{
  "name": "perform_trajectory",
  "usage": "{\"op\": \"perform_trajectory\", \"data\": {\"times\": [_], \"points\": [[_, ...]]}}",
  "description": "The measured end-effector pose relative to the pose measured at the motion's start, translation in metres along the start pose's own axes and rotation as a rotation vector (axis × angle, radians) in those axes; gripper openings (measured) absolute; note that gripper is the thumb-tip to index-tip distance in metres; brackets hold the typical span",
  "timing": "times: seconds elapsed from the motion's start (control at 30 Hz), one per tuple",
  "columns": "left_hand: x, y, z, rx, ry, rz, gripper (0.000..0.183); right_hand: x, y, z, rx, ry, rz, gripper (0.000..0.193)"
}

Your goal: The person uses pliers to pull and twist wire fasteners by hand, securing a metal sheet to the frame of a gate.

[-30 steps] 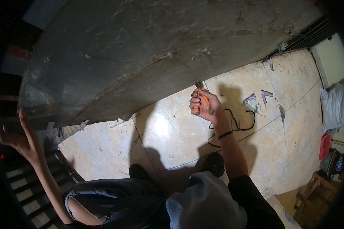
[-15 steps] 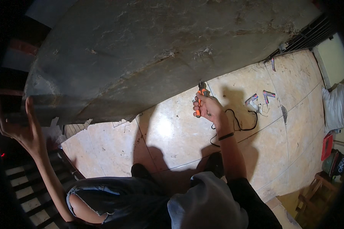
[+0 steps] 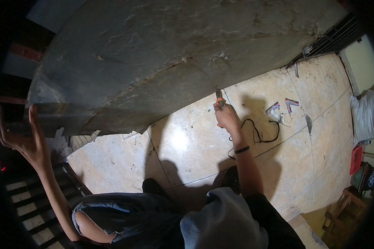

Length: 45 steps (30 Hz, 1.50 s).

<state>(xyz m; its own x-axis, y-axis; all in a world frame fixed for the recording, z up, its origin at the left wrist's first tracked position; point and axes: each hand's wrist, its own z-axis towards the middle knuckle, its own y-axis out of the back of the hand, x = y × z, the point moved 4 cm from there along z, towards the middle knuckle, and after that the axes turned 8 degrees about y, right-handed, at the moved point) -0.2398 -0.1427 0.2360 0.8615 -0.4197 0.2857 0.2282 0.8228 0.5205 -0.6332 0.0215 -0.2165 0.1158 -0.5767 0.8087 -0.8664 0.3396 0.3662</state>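
Observation:
A large, scuffed dark grey panel leans across the far side, with torn tufts on its surface. My right hand is closed round a pair of orange-handled pliers. Their jaws point away from me and meet the panel's lower edge; whether they bite on anything is too small to tell. At the far left, my left hand is raised to the panel's end. Its thumb lies along the panel, and its fingers reach past the edge into shadow.
A black cord curls on the tiled floor beside my right wrist. Torn wrapper pieces lie farther right. A white sack, a red object and a wooden stool stand along the right side. Dark slats are at lower left.
My right hand has turned over, so its back now faces up and the pliers' handles are mostly covered. The jaws stay at the panel's lower edge. My left hand keeps its place.

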Motion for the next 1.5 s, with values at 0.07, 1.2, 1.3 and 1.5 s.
{"op": "perform_trajectory", "data": {"times": [0.07, 1.2, 1.3, 1.5], "points": [[0.006, 0.0, -0.003, 0.006, 0.0, 0.011, 0.081, 0.012, 0.001, -0.004, -0.052, 0.109, -0.13, 0.038], [0.026, -0.01, -0.012, 0.009, 0.027, 0.084, 0.081, 0.016, -0.051, -0.017, 0.716, 0.012, 2.133, 0.036], [0.021, -0.01, -0.007, -0.013, 0.006, -0.014, 0.077, 0.015, -0.052, -0.016, 0.753, 0.058, 2.156, 0.036], [0.026, -0.009, -0.005, -0.004, 0.042, 0.014, 0.07, 0.026, -0.037, -0.023, 0.652, 0.077, 1.875, 0.039]]}}
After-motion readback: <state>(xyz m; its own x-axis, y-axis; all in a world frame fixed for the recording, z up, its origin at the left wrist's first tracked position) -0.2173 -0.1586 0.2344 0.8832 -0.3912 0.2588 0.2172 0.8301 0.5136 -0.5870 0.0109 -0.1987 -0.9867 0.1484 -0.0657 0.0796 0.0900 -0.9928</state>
